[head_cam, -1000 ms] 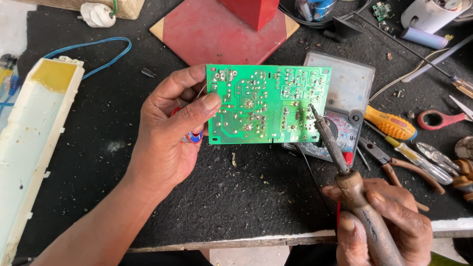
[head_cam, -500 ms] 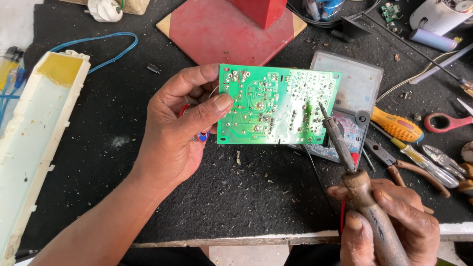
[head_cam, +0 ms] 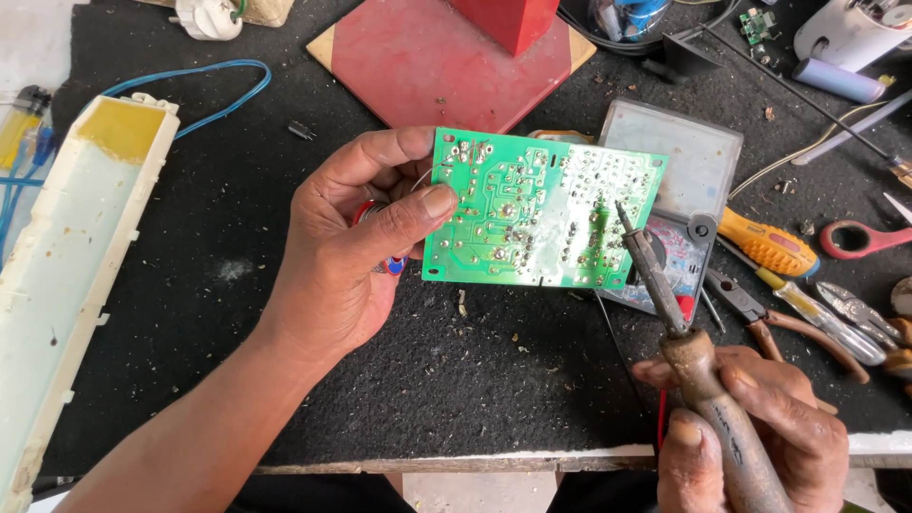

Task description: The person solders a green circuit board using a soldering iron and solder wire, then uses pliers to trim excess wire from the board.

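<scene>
My left hand [head_cam: 351,256] grips a green circuit board [head_cam: 541,214] by its left edge, solder side up, thumb pressed on the board's face. The board is held a little above the black bench mat [head_cam: 456,380]. My right hand [head_cam: 750,432] is closed around the wooden handle of a soldering iron [head_cam: 684,332]. The iron's tip rests at the board's right part, near the lower edge. Behind the board lies a grey multimeter [head_cam: 679,180], partly hidden.
A long cream plastic housing [head_cam: 66,275] lies at the left with a blue wire [head_cam: 190,85]. A red block and base [head_cam: 446,57] stand at the back. Screwdrivers [head_cam: 765,242], pliers [head_cam: 788,328] and red-handled scissors [head_cam: 869,237] crowd the right side.
The board has shifted slightly right and tilted in my left hand. The soldering iron's tip has stayed against the board's right part.
</scene>
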